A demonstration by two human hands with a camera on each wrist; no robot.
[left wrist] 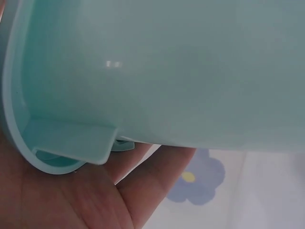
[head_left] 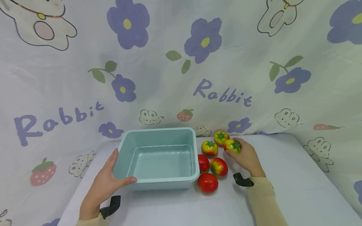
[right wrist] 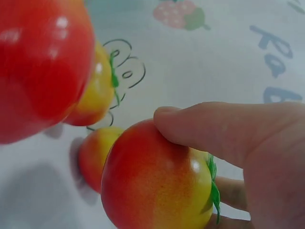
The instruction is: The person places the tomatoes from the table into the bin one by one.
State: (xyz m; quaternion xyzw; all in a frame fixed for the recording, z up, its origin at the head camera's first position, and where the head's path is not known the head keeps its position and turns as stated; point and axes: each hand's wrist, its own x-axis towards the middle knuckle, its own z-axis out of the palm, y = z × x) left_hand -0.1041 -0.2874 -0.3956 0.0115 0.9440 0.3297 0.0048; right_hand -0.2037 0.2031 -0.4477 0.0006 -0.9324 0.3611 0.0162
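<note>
Right hand grip: thumb and fingers curled around 1 tomato, red-yellow with a green calyx. Right wrist view confirms it: thumb pressed across the top of the tomato, fingers wrapped under it. Cannot tell whether that tomato is lifted or on the worktop.

Left hand grip: fingers flat along the outside of the left wall of the tub, thumb hooked over the front-left rim corner. Left wrist view shows the palm pressed against the tub's rim lip and outer wall.

The tub is light teal plastic, rectangular, rounded corners, open top, nothing inside. It sits on the worktop centre-left.

5 more tomatoes are on the worktop just right of the tub:
- 1 yellow-red at the back, touching or nearly touching the held one
- 1 yellow-red just left of the held one
- 1 red against the tub's right wall
- 1 red-yellow just beside that, close to the right hand
- 1 full red at the front, near the tub's front-right corner

Both wrists carry black straps. Right arm in a pale yellow sleeve.

Worktop cover is plain pale cloth. The backdrop is printed fabric with purple flowers, rabbits, strawberries and "Rabbit" lettering.
</note>
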